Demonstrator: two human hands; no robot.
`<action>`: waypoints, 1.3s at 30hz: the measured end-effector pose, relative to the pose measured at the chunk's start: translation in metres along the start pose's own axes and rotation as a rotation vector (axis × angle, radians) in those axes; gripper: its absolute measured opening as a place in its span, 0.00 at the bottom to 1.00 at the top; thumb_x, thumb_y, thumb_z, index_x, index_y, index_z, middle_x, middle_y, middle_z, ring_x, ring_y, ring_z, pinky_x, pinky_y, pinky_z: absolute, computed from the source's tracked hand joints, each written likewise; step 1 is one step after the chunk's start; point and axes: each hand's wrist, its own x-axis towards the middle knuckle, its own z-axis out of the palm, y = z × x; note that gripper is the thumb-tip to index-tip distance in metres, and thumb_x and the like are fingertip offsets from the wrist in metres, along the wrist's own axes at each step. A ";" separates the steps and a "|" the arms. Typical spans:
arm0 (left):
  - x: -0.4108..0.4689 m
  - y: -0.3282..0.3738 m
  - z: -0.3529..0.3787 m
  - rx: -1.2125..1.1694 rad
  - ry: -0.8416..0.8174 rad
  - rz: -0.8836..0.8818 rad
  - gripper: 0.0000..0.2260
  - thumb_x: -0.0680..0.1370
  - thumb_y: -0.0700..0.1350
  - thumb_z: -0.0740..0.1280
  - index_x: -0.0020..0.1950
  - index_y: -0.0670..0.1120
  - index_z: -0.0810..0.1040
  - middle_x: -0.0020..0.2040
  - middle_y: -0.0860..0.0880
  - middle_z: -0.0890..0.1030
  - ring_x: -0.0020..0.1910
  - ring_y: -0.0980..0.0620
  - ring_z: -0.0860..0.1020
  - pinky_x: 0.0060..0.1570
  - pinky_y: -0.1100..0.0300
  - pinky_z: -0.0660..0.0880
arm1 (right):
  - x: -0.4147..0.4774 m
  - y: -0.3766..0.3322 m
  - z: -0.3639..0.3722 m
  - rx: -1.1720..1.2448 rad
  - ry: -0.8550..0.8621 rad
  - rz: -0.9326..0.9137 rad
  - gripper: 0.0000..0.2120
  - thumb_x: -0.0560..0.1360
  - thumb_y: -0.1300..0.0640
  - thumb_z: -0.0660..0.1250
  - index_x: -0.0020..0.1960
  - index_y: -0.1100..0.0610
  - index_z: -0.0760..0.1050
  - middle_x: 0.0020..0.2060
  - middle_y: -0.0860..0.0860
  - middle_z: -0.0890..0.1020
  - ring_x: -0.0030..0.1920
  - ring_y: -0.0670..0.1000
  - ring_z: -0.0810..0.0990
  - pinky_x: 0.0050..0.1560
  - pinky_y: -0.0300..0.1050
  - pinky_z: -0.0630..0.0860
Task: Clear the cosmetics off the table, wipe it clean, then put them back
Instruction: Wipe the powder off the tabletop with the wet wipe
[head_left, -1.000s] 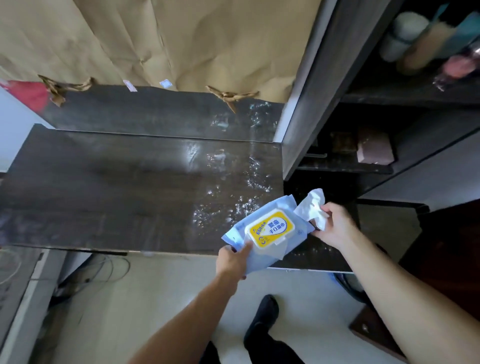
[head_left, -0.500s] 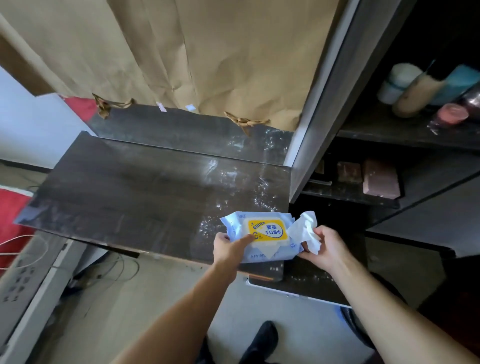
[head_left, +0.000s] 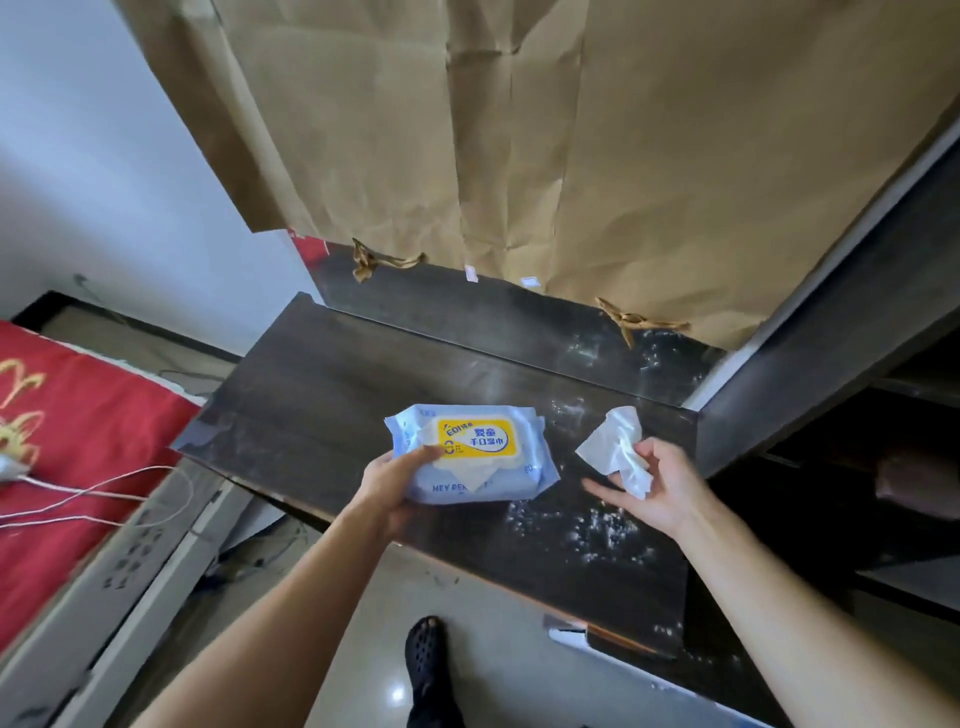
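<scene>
The left hand's fingers pinch the near-left edge of a blue pack of wet wipes with a yellow lid, held just above the dark bench. The right hand pinches a white wipe, its lower fingers spread loose. White specks dot the bench's right side. A red bed lies left.

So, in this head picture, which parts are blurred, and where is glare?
Head view: the left edge, with the red cloth, is smeared by motion; the wipes pack in the left hand stays readable; glare lies on the table near its right end; straight edges bend from the wide lens.
</scene>
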 end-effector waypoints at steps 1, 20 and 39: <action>0.009 0.011 -0.017 0.001 0.016 0.002 0.14 0.70 0.35 0.72 0.55 0.36 0.79 0.49 0.37 0.83 0.46 0.39 0.82 0.44 0.50 0.81 | 0.005 0.003 0.010 -0.001 0.008 0.003 0.13 0.73 0.64 0.56 0.57 0.60 0.70 0.56 0.64 0.74 0.57 0.61 0.75 0.57 0.69 0.72; 0.133 0.118 -0.194 0.890 0.193 0.116 0.26 0.55 0.50 0.74 0.52 0.48 0.78 0.48 0.48 0.82 0.47 0.47 0.80 0.46 0.55 0.76 | 0.092 0.073 0.164 -0.183 0.185 0.072 0.07 0.74 0.64 0.58 0.50 0.61 0.71 0.51 0.61 0.75 0.52 0.58 0.75 0.46 0.46 0.75; 0.099 -0.078 -0.049 1.649 -0.047 0.848 0.23 0.69 0.42 0.56 0.61 0.42 0.77 0.67 0.38 0.73 0.68 0.41 0.68 0.64 0.45 0.69 | 0.210 -0.003 0.035 -1.394 0.684 -0.814 0.12 0.72 0.66 0.63 0.51 0.63 0.81 0.51 0.61 0.76 0.52 0.63 0.75 0.51 0.49 0.70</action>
